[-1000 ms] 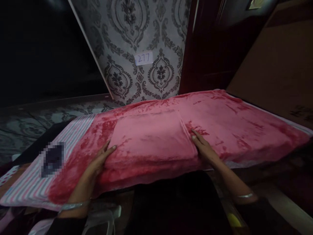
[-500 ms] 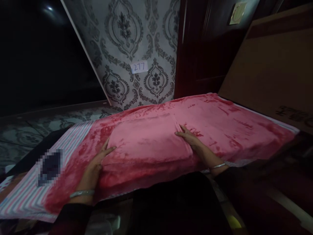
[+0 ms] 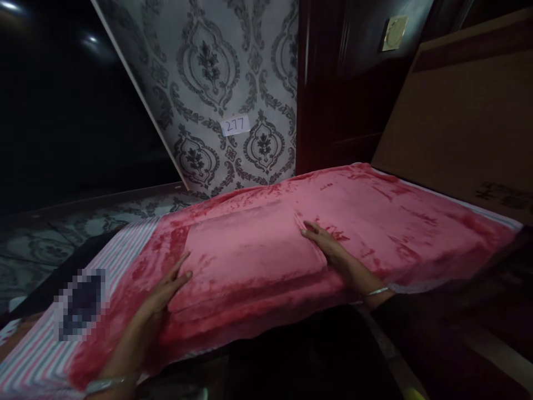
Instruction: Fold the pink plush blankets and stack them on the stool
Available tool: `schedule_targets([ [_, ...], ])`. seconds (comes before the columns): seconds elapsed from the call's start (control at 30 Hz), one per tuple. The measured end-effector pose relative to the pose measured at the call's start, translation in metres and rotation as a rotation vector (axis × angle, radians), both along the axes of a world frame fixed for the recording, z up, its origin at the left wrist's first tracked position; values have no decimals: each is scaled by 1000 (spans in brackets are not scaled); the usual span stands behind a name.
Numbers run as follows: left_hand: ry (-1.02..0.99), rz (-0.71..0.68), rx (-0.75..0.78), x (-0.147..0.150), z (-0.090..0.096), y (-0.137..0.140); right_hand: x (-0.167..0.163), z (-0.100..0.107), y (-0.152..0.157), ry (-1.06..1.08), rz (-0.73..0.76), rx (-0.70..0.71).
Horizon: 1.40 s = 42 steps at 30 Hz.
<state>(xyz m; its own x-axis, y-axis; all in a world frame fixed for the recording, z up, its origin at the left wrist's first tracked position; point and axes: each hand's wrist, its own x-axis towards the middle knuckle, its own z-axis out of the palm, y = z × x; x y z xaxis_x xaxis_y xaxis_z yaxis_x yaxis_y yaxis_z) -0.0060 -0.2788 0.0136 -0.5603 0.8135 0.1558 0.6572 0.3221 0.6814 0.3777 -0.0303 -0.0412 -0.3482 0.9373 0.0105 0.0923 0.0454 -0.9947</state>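
A folded pink plush cloth (image 3: 245, 250) lies flat on top of a larger pink plush blanket (image 3: 387, 205). My left hand (image 3: 164, 291) is open at the folded cloth's near left side, thumb and fingers apart. At the opposite side, my right hand (image 3: 327, 243) lies along the layered edge, its thumb touching that edge and its fingers stretched out beside it. The right hand's lower fingers are partly hidden. Each wrist has a silver bangle.
Striped fabric (image 3: 41, 339) borders the blanket on the left, with a blurred dark patch on it. A large dark screen (image 3: 75, 111) stands behind left. At the right leans a big cardboard box (image 3: 466, 122). Patterned wallpaper carries a paper label (image 3: 235, 125) reading 277.
My left hand has drawn back toward me and left, its fingers lying straighter. The folded cloth's near left corner shows more. My right hand stays along the right edge. The view has shifted slightly.
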Motion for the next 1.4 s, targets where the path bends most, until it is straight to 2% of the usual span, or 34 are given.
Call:
schedule_targets([
  [0.07,66,27,23,2,8,10,3,0,-4,-47,-63,153],
  [0.13,186,-85,18,14,23,28,4,11,-17,-112,-130,430],
  [0.2,281,-366,-17,40,38,53,2,26,-37,-169,-112,746],
  [0.27,297,-692,-80,77,47,84,-2,37,-60,-236,13,973],
  [0.37,309,-979,-148,133,45,135,-9,36,-83,-404,226,1123],
  [0.47,418,-1108,-199,166,27,186,-13,17,-87,-556,282,1119],
  [0.57,593,-1129,-204,172,7,226,-13,-1,-83,-587,271,1094],
  [0.67,682,-1091,-167,164,-4,255,-12,-7,-80,-557,265,1082],
  [1.0,496,-809,-360,147,-5,344,-9,-1,-79,-530,300,1024],
  [1.13,503,-724,-375,149,-4,354,-10,-2,-79,-527,300,1026],
  [1.23,535,-672,-337,155,6,352,-11,-4,-78,-530,277,1049],
  [1.33,578,-634,-241,159,21,337,-9,-6,-77,-526,273,1075],
  [1.4,604,-680,-153,157,30,317,-5,-4,-77,-525,285,1082],
])
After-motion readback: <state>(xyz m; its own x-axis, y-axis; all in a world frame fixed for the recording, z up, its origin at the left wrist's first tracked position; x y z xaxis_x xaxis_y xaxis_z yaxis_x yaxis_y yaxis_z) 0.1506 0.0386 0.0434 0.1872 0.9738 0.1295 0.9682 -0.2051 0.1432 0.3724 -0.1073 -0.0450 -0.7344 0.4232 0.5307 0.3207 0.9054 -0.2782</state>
